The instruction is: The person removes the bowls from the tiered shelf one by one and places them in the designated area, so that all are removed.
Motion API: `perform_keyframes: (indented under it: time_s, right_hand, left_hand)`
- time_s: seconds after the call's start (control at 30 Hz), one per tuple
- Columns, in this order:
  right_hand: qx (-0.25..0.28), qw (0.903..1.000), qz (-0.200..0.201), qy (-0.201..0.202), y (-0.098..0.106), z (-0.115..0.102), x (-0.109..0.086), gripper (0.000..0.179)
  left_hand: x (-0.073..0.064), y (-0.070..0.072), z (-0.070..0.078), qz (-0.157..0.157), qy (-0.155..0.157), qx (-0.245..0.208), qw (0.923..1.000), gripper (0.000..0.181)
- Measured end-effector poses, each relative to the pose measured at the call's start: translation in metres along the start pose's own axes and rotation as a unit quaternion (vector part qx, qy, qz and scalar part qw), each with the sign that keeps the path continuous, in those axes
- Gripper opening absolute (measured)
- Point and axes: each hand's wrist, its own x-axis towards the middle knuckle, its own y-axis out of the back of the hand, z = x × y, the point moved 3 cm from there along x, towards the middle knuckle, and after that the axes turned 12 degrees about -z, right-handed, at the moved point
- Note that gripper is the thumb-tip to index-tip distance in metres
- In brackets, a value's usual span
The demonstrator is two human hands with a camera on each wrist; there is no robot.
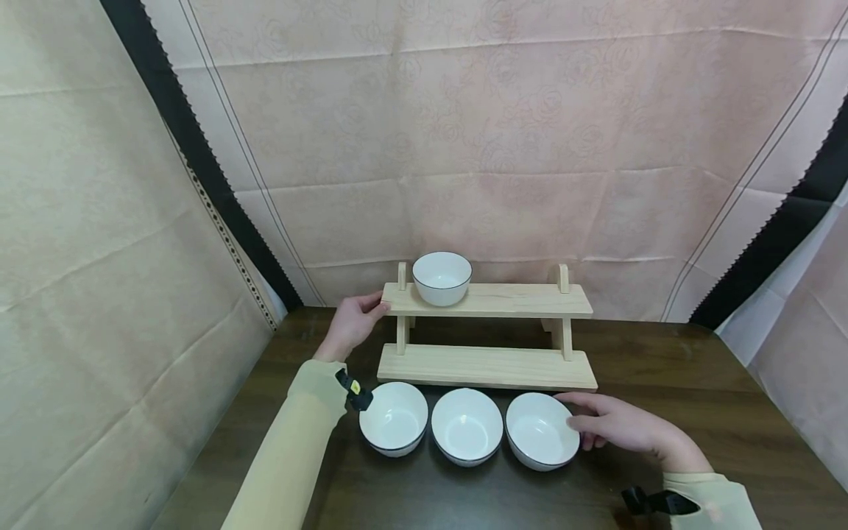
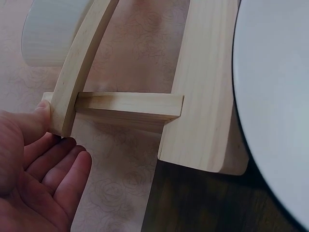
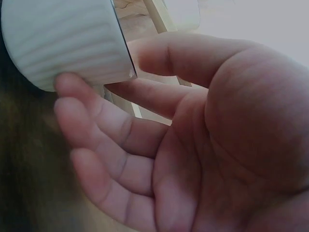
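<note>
Staged recording booth, not a lived-in room. Pinkish rose-patterned cloth (image 1: 503,147) hangs as backdrop across top and both sides of frame, black strips between panels. Dark wood table (image 1: 662,368) at bottom holds only a rack (image 1: 489,331) and bowls (image 1: 467,425).

A two-tier rack (image 1: 490,302) stands at the back of the surface (image 1: 662,442), with one bowl (image 1: 442,277) on the left of its upper shelf. Before the rack, three bowls sit in a row: left bowl (image 1: 394,417), middle bowl (image 1: 467,425), right bowl (image 1: 539,430).
</note>
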Motion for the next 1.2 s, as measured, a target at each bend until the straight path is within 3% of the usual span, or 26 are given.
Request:
perform_keyframes:
  time_s: [0.43, 1.0, 1.2]
  right_hand:
    - [-0.022, 0.9995, 0.016, 0.015, 0.007, -0.001, 0.001, 0.042]
    - [-0.039, 0.9957, 0.081, 0.022, 0.012, -0.006, -0.001, 0.037]
    - [-0.043, 0.9909, 0.126, 0.018, 0.016, -0.012, -0.001, 0.032]
  left_hand:
    - [0.001, 0.0, -0.001, 0.002, 0.0, -0.001, 1.0, 0.049]
    - [0.001, -0.001, -0.002, 0.002, 0.004, -0.013, 0.9999, 0.05]
    - [0.002, 0.001, 0.001, -0.005, 0.0, -0.004, 1.0, 0.05]
